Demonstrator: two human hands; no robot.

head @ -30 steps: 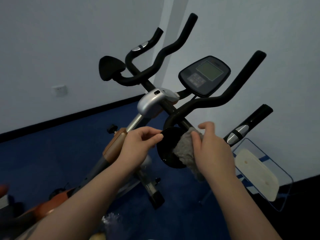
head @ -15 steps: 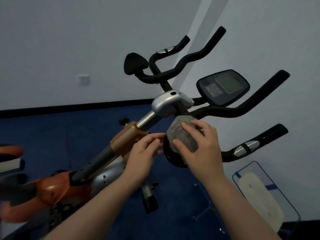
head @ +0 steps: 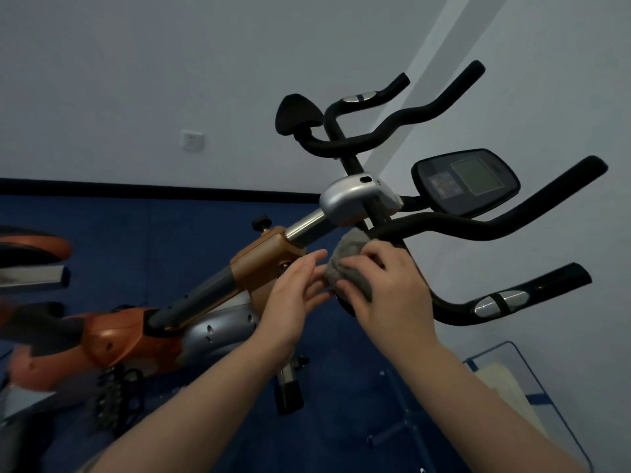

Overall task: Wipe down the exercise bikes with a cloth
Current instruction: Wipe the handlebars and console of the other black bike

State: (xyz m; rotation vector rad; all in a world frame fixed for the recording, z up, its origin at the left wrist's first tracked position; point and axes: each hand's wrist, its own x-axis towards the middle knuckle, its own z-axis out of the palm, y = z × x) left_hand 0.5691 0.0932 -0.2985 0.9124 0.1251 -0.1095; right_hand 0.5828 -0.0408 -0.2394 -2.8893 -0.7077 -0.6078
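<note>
An orange and silver exercise bike (head: 259,261) fills the middle of the view, with black handlebars (head: 505,220) and a dark console (head: 466,180). A grey cloth (head: 348,257) is pressed onto a round black pad under the handlebar stem, mostly hidden by it. My right hand (head: 386,285) covers the cloth and holds it against the pad. My left hand (head: 293,291) sits just left of the cloth, fingers stretched out and touching its edge.
Blue floor (head: 136,233) runs to a white wall with a socket (head: 192,141). A second orange machine part (head: 30,249) shows at the left edge. A blue-framed stand with a pale pad (head: 512,394) stands at the lower right near the wall.
My right hand has carried the cloth up over the black pad and now covers most of it. My left hand let go of the pad's rim and flattened. The view swung left.
</note>
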